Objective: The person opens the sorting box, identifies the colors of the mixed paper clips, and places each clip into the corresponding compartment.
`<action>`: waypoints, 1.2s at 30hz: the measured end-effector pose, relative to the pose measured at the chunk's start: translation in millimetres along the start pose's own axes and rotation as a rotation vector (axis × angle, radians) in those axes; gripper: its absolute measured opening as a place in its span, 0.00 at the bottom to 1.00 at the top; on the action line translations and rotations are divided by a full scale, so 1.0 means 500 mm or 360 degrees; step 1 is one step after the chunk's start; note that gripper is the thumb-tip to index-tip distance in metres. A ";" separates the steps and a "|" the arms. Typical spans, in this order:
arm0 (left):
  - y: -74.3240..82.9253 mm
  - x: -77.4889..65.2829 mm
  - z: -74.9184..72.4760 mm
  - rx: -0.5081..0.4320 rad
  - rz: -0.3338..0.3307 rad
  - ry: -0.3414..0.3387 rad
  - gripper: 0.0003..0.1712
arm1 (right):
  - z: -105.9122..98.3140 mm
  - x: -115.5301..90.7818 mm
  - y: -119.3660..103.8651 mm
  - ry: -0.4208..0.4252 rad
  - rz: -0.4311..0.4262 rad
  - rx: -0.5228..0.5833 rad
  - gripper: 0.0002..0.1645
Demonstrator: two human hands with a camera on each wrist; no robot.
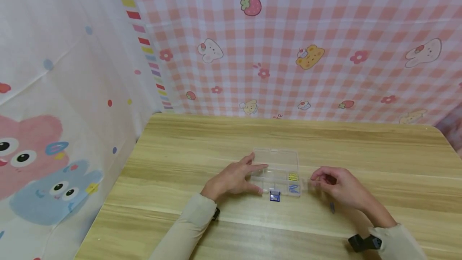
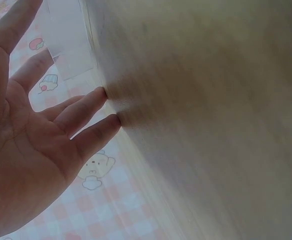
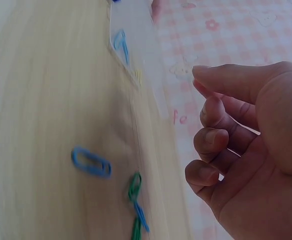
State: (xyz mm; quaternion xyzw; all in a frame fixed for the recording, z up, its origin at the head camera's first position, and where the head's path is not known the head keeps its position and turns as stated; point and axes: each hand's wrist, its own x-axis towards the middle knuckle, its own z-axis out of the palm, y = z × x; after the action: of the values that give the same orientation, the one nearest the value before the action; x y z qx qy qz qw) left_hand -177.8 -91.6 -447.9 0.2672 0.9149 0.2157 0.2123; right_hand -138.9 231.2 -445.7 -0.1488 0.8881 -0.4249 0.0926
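Observation:
A clear plastic compartment box (image 1: 268,188) lies on the table with its lid (image 1: 276,157) folded back. Yellow clips (image 1: 293,177) and blue clips (image 1: 294,188) sit in its right-hand compartments. My left hand (image 1: 234,177) rests at its left side, fingers spread, thumb at the front edge; in the left wrist view two fingertips (image 2: 113,120) meet the tabletop. Right of the box, my right hand (image 1: 341,185) is raised with fingers curled and thumb close to the index fingertip; nothing shows between them in the right wrist view. Below this hand lies a blue paper clip (image 3: 90,170), near green clips (image 3: 132,192).
A dark blue piece with a pale patch (image 1: 274,196) sits at the box's front edge. The wooden table (image 1: 202,135) meets a pink checked cloth (image 1: 231,71) behind and a printed white cloth (image 1: 83,99) at the left.

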 end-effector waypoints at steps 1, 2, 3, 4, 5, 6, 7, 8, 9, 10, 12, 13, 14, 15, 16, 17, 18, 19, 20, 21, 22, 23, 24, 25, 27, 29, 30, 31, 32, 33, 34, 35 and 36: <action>0.000 0.000 0.000 0.0000 -0.0001 -0.0001 0.44 | -0.003 -0.003 0.003 0.0009 0.0003 -0.0005 0.02; 0.000 0.000 0.000 0.0000 -0.0002 -0.0003 0.44 | -0.007 -0.006 0.005 0.0014 0.0012 -0.0013 0.03; 0.000 0.000 0.001 0.0001 -0.0003 -0.0003 0.44 | -0.011 -0.009 0.008 0.0017 0.0022 -0.0019 0.03; -0.001 0.000 0.001 0.0000 -0.0004 -0.0004 0.44 | -0.015 -0.012 0.010 0.0022 0.0030 -0.0026 0.03; -0.001 0.000 0.001 0.0000 -0.0005 -0.0005 0.44 | -0.019 -0.015 0.013 0.0026 0.0037 -0.0027 0.03; -0.001 0.000 0.001 0.0001 -0.0006 -0.0005 0.44 | -0.022 -0.018 0.016 0.0030 0.0039 -0.0026 0.03; 0.000 0.000 0.001 0.0002 -0.0007 -0.0006 0.44 | -0.025 -0.021 0.020 0.0039 0.0042 -0.0028 0.03; -0.001 0.000 0.001 0.0003 -0.0005 -0.0006 0.44 | -0.029 -0.024 0.023 0.0047 0.0044 -0.0025 0.03; -0.001 0.000 0.001 0.0005 -0.0004 -0.0005 0.44 | -0.032 -0.027 0.027 0.0052 0.0038 -0.0024 0.04; -0.001 0.001 0.001 0.0007 -0.0003 -0.0005 0.44 | -0.035 -0.029 0.030 0.0063 0.0029 -0.0029 0.04; -0.001 0.001 0.001 0.0010 0.0000 -0.0005 0.44 | -0.040 -0.034 0.037 0.0079 0.0027 -0.0036 0.04; -0.001 0.001 0.001 0.0013 0.0003 -0.0003 0.45 | -0.043 -0.036 0.040 0.0088 0.0031 -0.0039 0.05; -0.001 0.002 0.001 0.0015 0.0006 -0.0002 0.45 | -0.045 -0.037 0.043 0.0090 0.0030 -0.0044 0.05; -0.001 0.002 0.001 0.0018 0.0008 0.0000 0.45 | -0.047 -0.039 0.047 0.0093 0.0029 -0.0047 0.05; -0.002 0.002 0.002 0.0020 0.0010 0.0000 0.45 | -0.050 -0.040 0.051 0.0097 0.0033 -0.0049 0.05; -0.002 0.002 0.002 0.0022 0.0012 0.0002 0.45 | -0.052 -0.042 0.054 0.0097 0.0038 -0.0046 0.05; -0.002 0.003 0.002 0.0024 0.0013 0.0003 0.45 | -0.054 -0.044 0.058 0.0098 0.0037 -0.0045 0.06; -0.002 0.003 0.002 0.0024 0.0013 0.0004 0.45 | -0.056 -0.045 0.062 0.0102 0.0033 -0.0045 0.06; -0.002 0.003 0.002 0.0023 0.0011 0.0003 0.45 | -0.059 -0.047 0.066 0.0104 0.0029 -0.0049 0.06; -0.001 0.003 0.002 0.0018 0.0007 0.0003 0.45 | -0.061 -0.048 0.070 0.0104 0.0028 -0.0051 0.06; -0.001 0.003 0.002 0.0013 0.0004 0.0002 0.44 | -0.063 -0.050 0.074 0.0106 0.0025 -0.0061 0.06; -0.001 0.003 0.002 0.0008 -0.0001 0.0002 0.44 | -0.065 -0.051 0.078 0.0106 0.0023 -0.0070 0.06; -0.001 0.003 0.002 0.0004 -0.0005 0.0000 0.44 | -0.066 -0.052 0.082 0.0107 0.0021 -0.0079 0.07; 0.000 0.003 0.002 0.0001 -0.0008 0.0000 0.44 | -0.068 -0.053 0.086 0.0106 0.0019 -0.0090 0.07; 0.000 0.003 0.002 -0.0004 -0.0011 -0.0001 0.44 | -0.070 -0.054 0.093 0.0099 0.0017 -0.0103 0.07; 0.000 0.003 0.002 -0.0001 -0.0009 0.0000 0.44 | -0.070 -0.054 0.100 0.0090 0.0011 -0.0099 0.08; 0.000 0.003 0.002 0.0000 -0.0008 -0.0001 0.44 | -0.071 -0.055 0.103 0.0084 0.0009 -0.0089 0.08; 0.000 0.003 0.003 0.0002 -0.0007 -0.0002 0.45 | -0.071 -0.055 0.106 0.0076 0.0007 -0.0075 0.08; -0.001 0.003 0.003 0.0004 -0.0006 -0.0002 0.45 | -0.071 -0.055 0.109 0.0071 0.0002 -0.0063 0.08; -0.001 0.003 0.003 0.0002 -0.0006 -0.0003 0.45 | -0.070 -0.055 0.112 0.0065 0.0000 -0.0053 0.08; -0.001 0.004 0.003 0.0004 -0.0004 -0.0004 0.45 | -0.070 -0.055 0.114 0.0060 -0.0001 -0.0041 0.09; -0.001 0.004 0.003 0.0003 -0.0004 -0.0004 0.45 | -0.069 -0.055 0.116 0.0054 -0.0002 -0.0030 0.09; -0.001 0.003 0.002 0.0001 -0.0005 -0.0005 0.45 | -0.069 -0.055 0.118 0.0051 -0.0006 -0.0026 0.09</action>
State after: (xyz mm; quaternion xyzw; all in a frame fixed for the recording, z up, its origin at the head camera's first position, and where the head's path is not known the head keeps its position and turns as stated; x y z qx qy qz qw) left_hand -178.7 -90.7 -449.6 0.2661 0.9150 0.2147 0.2140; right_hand -134.0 300.7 -469.6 -0.1443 0.8926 -0.4202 0.0764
